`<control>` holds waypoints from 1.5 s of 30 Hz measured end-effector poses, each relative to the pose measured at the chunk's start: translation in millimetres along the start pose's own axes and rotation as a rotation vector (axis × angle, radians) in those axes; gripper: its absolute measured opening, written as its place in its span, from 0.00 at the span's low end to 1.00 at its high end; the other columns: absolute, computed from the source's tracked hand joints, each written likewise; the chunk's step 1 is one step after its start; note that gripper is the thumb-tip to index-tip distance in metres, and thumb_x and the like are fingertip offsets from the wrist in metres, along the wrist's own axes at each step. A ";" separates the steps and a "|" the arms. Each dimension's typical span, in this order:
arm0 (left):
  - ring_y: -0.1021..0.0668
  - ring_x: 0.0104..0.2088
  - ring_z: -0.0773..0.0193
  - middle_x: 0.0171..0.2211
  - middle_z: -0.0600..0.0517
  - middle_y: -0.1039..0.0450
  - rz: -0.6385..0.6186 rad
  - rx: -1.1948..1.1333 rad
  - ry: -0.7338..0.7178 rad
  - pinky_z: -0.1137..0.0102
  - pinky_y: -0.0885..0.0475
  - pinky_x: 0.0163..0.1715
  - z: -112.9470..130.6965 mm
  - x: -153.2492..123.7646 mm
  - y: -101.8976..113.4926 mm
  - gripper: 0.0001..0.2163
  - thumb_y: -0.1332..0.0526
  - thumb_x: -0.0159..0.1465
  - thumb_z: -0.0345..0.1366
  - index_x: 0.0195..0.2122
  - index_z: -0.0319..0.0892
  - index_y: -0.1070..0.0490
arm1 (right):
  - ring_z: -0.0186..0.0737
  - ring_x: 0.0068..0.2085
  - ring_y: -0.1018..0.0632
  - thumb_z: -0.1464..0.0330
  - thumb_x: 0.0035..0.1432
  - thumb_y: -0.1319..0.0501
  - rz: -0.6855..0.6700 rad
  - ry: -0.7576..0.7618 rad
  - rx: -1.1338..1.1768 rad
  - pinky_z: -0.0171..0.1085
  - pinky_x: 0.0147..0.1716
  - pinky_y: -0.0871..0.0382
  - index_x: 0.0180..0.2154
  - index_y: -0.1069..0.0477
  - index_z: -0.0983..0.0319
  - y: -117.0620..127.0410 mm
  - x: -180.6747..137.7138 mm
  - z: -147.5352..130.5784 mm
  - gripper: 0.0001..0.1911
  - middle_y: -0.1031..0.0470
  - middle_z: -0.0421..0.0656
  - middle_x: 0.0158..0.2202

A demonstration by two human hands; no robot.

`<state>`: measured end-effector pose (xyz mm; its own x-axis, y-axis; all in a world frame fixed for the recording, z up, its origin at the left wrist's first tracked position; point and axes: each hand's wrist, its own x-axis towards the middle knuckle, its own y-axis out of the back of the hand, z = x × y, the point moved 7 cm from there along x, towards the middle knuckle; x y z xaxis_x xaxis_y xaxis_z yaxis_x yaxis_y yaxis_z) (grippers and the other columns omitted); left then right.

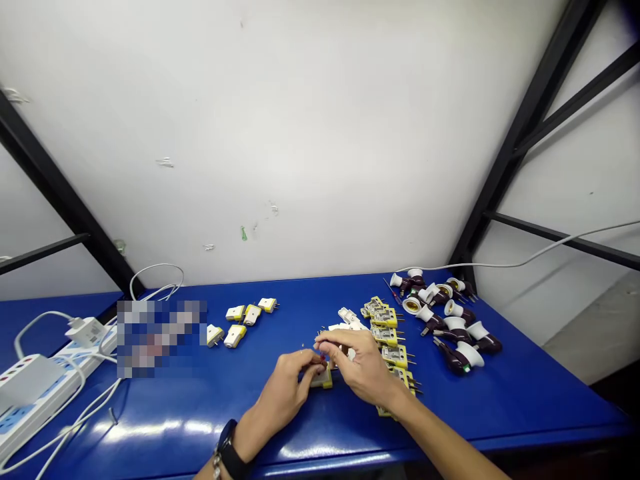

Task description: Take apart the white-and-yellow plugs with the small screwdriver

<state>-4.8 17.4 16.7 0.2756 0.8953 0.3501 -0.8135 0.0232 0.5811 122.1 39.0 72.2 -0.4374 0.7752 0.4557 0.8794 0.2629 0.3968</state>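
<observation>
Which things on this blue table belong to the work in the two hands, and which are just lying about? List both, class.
Belonging to the work: left hand; right hand; small yellow-and-white plastic plug; row of yellow-and-white plugs.

Lying about: white power strip; white cable; dark-red-and-white lamp holders.

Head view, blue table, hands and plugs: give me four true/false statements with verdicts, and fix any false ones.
1. The left bare hand wears a black wristwatch. True.
2. The right bare hand and the left bare hand meet over a yellow-and-white plug. True.
3. Dark-brown-and-white lamp holders lie left of the hands. False: they lie to the right, on the blue table.
4. A white multi-socket power strip sits at the table's right end. False: it sits at the left end.
</observation>
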 end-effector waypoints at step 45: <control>0.21 0.46 0.54 0.45 0.49 0.21 -0.052 0.159 0.066 0.63 0.28 0.48 -4.5 -5.7 12.8 0.12 0.31 0.61 0.36 0.46 0.47 0.22 | 0.34 0.27 0.24 0.59 0.68 0.41 0.128 -0.194 0.298 0.34 0.26 0.29 0.46 0.28 0.60 -0.6 -6.0 24.6 0.13 0.23 0.43 0.36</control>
<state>-19.0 14.5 18.8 0.2769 0.9219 0.2708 -0.7065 0.0043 0.7077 128.8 48.3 49.7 -0.3017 0.8996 0.3159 0.9533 0.2901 0.0843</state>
